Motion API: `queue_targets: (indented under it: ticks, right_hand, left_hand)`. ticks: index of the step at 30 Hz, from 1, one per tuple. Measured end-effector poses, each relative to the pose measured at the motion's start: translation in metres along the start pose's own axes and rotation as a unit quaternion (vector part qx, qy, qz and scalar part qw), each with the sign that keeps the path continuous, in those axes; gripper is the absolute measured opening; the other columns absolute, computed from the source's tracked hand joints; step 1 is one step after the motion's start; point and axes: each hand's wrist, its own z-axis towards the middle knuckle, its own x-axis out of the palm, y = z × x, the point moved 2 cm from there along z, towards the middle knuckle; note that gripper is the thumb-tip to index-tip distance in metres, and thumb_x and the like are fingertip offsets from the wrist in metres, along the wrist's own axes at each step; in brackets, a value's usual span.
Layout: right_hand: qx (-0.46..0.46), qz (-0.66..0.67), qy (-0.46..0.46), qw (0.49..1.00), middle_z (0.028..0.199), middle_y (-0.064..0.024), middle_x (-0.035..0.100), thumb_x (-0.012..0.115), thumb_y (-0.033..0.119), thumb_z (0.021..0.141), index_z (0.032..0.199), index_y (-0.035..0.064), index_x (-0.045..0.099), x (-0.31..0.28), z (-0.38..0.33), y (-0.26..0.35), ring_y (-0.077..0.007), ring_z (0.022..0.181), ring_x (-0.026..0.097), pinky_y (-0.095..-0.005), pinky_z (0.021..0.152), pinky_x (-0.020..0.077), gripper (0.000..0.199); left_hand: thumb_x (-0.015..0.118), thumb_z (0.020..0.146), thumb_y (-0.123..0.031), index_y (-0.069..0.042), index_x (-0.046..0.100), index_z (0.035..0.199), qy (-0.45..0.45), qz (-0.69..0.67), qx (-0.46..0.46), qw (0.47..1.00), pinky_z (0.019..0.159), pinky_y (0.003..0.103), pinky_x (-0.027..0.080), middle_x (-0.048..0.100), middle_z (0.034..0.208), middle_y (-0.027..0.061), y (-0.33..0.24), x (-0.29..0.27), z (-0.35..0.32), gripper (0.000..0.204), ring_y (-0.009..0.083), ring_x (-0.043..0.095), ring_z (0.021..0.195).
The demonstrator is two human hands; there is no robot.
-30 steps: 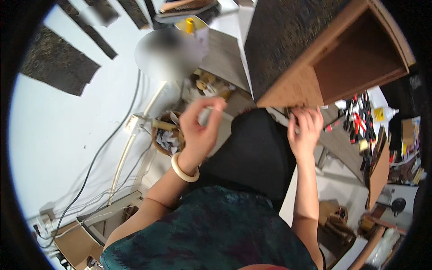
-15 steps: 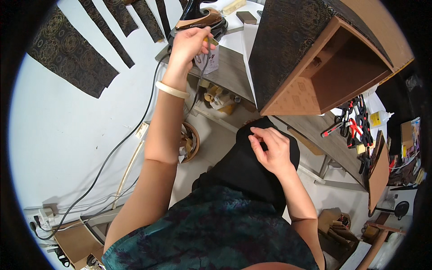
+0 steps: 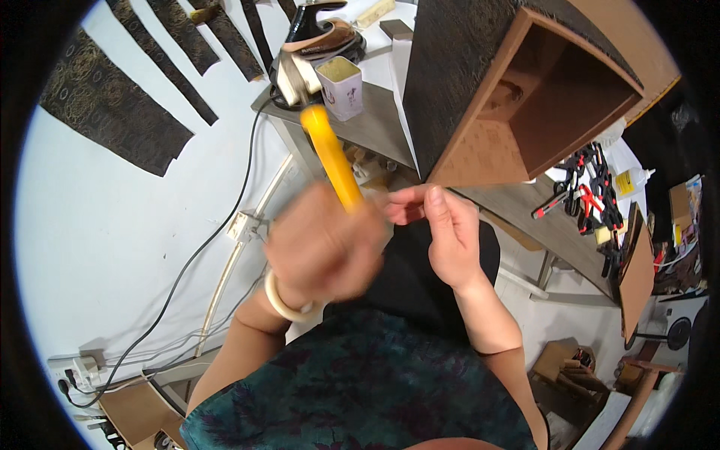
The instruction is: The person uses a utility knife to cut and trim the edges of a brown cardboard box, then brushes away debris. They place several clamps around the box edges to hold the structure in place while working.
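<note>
My left hand (image 3: pixel 326 244), blurred by motion and wearing a pale bangle, is closed round a yellow-handled tool (image 3: pixel 331 154). The tool points up and away; its far end looks grey and cream, too smeared to name its kind. Close by on the right is my right hand (image 3: pixel 454 236), thumb raised and fingers reaching toward the left hand, with nothing seen in it. Whether the fingertips touch the left hand is unclear. Beyond the tool stands a white square cup (image 3: pixel 345 94) with a yellowish inside. A large brown open box (image 3: pixel 487 154) covered in dark patterned material sits at upper right.
An iron (image 3: pixel 319 34) rests behind the cup, and its black cord (image 3: pixel 206 244) runs down the left to a socket. Dark patterned strips (image 3: pixel 112 109) lie on the white surface at left. Several clamps (image 3: pixel 589 199) and a glue bottle (image 3: pixel 634 180) are at right.
My left hand has come down from the cup toward my body, bringing the yellow-handled tool. My right hand has risen slightly and turned from my lap toward the left hand.
</note>
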Motion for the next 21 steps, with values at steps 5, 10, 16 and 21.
queue_targets:
  ticks: [5, 10, 16, 21]
  right_hand:
    - [0.113, 0.057, 0.149, 0.981, 0.111, -0.0164, 0.073, 0.068, 0.012, 0.1, 0.126, -0.0045, 0.06, 0.0, -0.036, 0.026, -0.0216, 0.106, 0.072, -0.0332, 0.092, 0.0569, 0.032]
    - [0.207, 0.001, 0.036, 0.978, 0.099, -0.005, 0.072, 0.064, 0.011, 0.104, 0.128, -0.0026, 0.062, -0.059, -0.075, 0.016, -0.0103, 0.092, 0.067, -0.0257, 0.086, 0.0536, 0.028]
    - [0.12, -0.496, -0.102, 0.854, 0.085, -0.0173, 0.071, 0.068, 0.021, 0.101, 0.117, -0.0023, 0.06, -0.136, -0.073, 0.042, -0.0272, 0.072, 0.07, -0.0362, 0.065, 0.0517, 0.029]
    - [0.102, -0.571, 0.012, 0.814, 0.075, -0.0187, 0.069, 0.074, 0.024, 0.096, 0.099, -0.0012, 0.066, -0.184, -0.023, 0.005, -0.0326, 0.063, 0.068, -0.0379, 0.061, 0.0508, 0.026]
  left_hand:
    - [0.078, 0.081, -0.005, -0.004, 0.073, 0.105, 0.074, -0.111, 0.163, 0.978, 0.091, 0.049, 0.056, 0.068, 0.103, 0.0158, -0.029, 0.047, -0.082, 0.025, 0.0354, 0.069, 0.093]
    - [0.083, 0.084, -0.023, -0.007, 0.072, 0.119, 0.149, -0.172, 0.124, 0.966, 0.082, 0.037, 0.054, 0.07, 0.115, 0.0114, -0.043, 0.109, -0.092, 0.04, 0.0245, 0.067, 0.096]
    - [0.079, 0.075, -0.006, -0.002, 0.07, 0.104, 0.094, -0.178, 0.016, 0.979, 0.07, 0.035, 0.056, 0.074, 0.103, 0.0123, -0.02, 0.125, -0.079, 0.031, 0.0256, 0.069, 0.08]
    - [0.074, 0.077, 0.005, 0.0, 0.071, 0.102, 0.128, -0.188, -0.017, 0.974, 0.066, 0.034, 0.057, 0.074, 0.102, 0.0145, 0.021, 0.132, -0.095, 0.026, 0.0284, 0.07, 0.079]
